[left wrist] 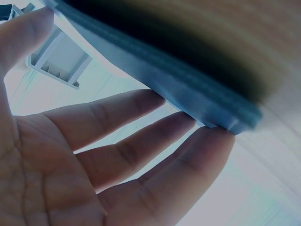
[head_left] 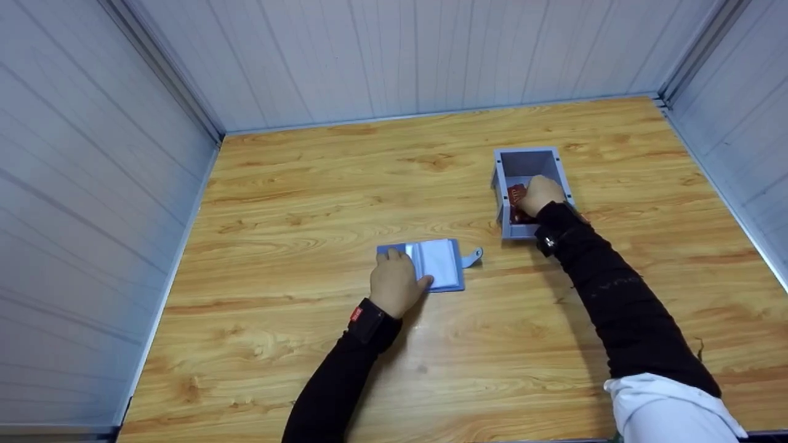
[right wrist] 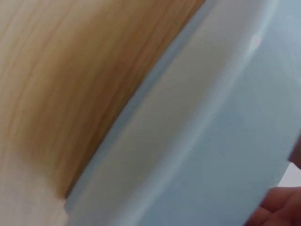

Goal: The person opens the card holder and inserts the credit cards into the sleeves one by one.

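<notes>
A blue card holder [head_left: 455,263] lies spread open on the wooden table, its clear sleeves [head_left: 439,261] facing up. My left hand [head_left: 394,283] rests on its left half, thumb across the lower edge of the sleeves. In the left wrist view, nearly straight fingers [left wrist: 122,155] touch the card holder's edge [left wrist: 160,70]. To the right stands a grey open-topped box [head_left: 526,151] with red cards [head_left: 516,194] inside, one lettered. My right hand [head_left: 542,192] reaches down into it beside the cards, its fingertips hidden. The right wrist view is mostly the box's wall [right wrist: 202,141].
The card holder's strap [head_left: 473,257] with a snap sticks out to its right. Pale panel walls [head_left: 381,61] enclose the wooden table [head_left: 308,203] at the back and on both sides.
</notes>
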A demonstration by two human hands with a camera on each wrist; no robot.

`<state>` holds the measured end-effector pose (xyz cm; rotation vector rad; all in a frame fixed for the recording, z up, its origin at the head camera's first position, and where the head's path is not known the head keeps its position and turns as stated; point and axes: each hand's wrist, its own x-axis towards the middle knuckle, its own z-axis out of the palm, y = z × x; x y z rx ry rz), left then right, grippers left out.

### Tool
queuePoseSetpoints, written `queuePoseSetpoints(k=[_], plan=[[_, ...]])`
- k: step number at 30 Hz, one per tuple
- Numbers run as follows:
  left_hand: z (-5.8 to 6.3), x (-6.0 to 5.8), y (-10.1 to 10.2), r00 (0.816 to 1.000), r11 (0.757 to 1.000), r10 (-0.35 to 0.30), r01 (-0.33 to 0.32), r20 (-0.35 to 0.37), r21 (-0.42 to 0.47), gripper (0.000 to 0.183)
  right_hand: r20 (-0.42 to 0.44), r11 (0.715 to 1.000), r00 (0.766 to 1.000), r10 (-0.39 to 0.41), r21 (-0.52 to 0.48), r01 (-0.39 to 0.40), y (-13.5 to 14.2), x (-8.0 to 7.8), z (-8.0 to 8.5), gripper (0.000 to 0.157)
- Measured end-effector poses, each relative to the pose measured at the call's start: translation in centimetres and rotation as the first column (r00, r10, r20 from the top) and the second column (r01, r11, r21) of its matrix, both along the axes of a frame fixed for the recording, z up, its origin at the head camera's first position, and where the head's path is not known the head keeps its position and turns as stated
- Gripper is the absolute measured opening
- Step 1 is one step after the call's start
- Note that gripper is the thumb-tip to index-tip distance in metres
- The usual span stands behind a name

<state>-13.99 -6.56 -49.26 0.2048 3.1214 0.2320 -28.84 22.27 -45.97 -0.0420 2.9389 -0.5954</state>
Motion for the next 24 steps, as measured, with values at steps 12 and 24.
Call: queuePoseSetpoints(k=[12, 24], plan=[[0.0, 0.0, 0.0, 1.000, 1.000, -0.008, 0.007, -0.009, -0.028, 0.077, -0.057, 0.968, 0.992, -0.115, -0.232, 0.098, 0.0, 1.4, 2.4, 0.020], [-0.1, 0.1, 0.0, 0.999, 1.000, -0.007, 0.007, -0.054, -0.014, 0.072, -0.203, 0.923, 0.968, -0.148, -0.381, 0.062, -1.4, 3.2, 5.0, 0.024]])
